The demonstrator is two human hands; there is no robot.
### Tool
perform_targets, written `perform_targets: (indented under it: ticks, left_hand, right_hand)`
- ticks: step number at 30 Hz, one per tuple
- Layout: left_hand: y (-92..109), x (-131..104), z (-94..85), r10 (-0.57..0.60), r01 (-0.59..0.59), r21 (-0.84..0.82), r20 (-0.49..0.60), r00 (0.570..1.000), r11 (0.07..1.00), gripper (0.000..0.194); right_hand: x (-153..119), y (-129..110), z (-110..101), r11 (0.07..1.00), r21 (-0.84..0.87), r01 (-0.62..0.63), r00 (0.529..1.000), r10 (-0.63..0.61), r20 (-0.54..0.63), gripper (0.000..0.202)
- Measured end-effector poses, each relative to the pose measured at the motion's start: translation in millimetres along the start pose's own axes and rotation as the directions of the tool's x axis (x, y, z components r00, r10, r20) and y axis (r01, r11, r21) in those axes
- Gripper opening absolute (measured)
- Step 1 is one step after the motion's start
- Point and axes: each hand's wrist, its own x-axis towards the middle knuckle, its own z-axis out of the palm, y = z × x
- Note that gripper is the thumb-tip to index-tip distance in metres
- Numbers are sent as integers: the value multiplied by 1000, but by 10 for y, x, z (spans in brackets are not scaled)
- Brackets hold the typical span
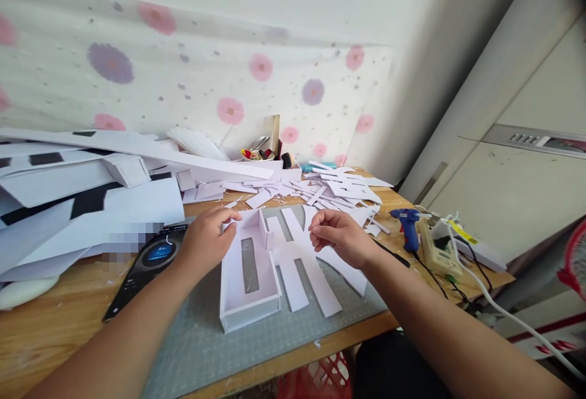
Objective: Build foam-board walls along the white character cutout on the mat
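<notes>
A white open-topped foam-board box (267, 283) lies on the grey cutting mat (196, 350), with a long rectangular slot cut in its floor. My left hand (211, 237) is at the box's far left wall, its thumb and forefinger a little apart; whether it touches the wall is unclear. To the right of the box, above a white cut-out board piece (315, 277) with long strips, my right hand (336, 234) hovers with curled fingers and the thumb drawn in. Anything small in those fingers cannot be made out. A curved white piece (348, 268) lies partly beneath that hand.
White boards (137, 210) with black patches are piled at the left, near a black printed sheet (153, 258). Loose white scraps (343, 185) cover the back of the table. On the right are a blue glue gun (409, 228), a power strip (442, 252) and cables.
</notes>
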Motion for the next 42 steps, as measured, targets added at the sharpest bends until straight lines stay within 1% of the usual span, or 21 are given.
perform_targets:
  ticks: [2,4,6,8,10,11,12,13,15,18,22,26,28,30,36,42]
  left_hand:
    - [86,-34,-27,7,-6,-95,14,1000,995,22]
    - [222,-85,-61,56,-35,-229,88,995,973,26]
    - [367,-141,-92,158,-92,-335,173,972,938,27]
    - [474,-190,-111,255,-170,-378,187,949,910,27]
    - [520,-222,-114,300,-217,-399,161,940,891,23]
    - [523,-230,-110,304,-220,-410,153,940,885,17]
    - [515,-232,-103,299,-211,-423,154,942,881,13]
    - [501,-230,-94,289,-195,-437,161,944,878,12]
    - [466,-217,-78,268,-163,-455,176,947,876,16]
    - [413,-196,-65,237,-150,-454,140,961,878,14]
    - [355,-177,-83,170,-107,-462,96,981,880,13]
    - [343,-167,-116,120,-43,-471,134,984,881,16]
    - [362,-166,-118,130,-35,-480,166,978,877,17]
    - [389,-168,-108,143,-42,-483,175,974,875,17]
    - [436,-168,-89,141,-66,-416,154,978,907,16]
    - [428,-174,-110,127,-43,-403,185,974,914,19]
  right_hand:
    - [-38,-47,55,1000,-10,24,1000,-24,0,21]
    - [-78,-103,158,995,-65,79,997,-79,1,20]
    - [-113,-144,296,978,-150,147,989,-147,8,18]
    - [-133,-150,450,950,-228,214,976,-217,11,14]
    - [-129,-115,591,921,-285,268,960,-281,-5,10]
    - [-118,-87,651,906,-312,288,952,-305,-7,9]
    - [-103,-57,700,895,-330,301,946,-323,-12,8]
    - [-86,-29,739,888,-345,305,943,-333,-23,8]
    - [-51,13,790,878,-375,296,938,-341,-56,8]
    - [-13,28,818,873,-411,264,937,-333,-106,8]
    - [11,7,799,891,-398,216,942,-297,-154,9]
    - [20,4,751,913,-360,191,948,-266,-173,8]
    - [17,14,739,922,-335,194,946,-266,-186,10]
    - [7,30,746,927,-322,193,943,-266,-200,11]
    - [-22,84,813,929,-312,199,953,-257,-158,11]
    - [-4,98,784,881,-437,180,959,-255,-120,11]
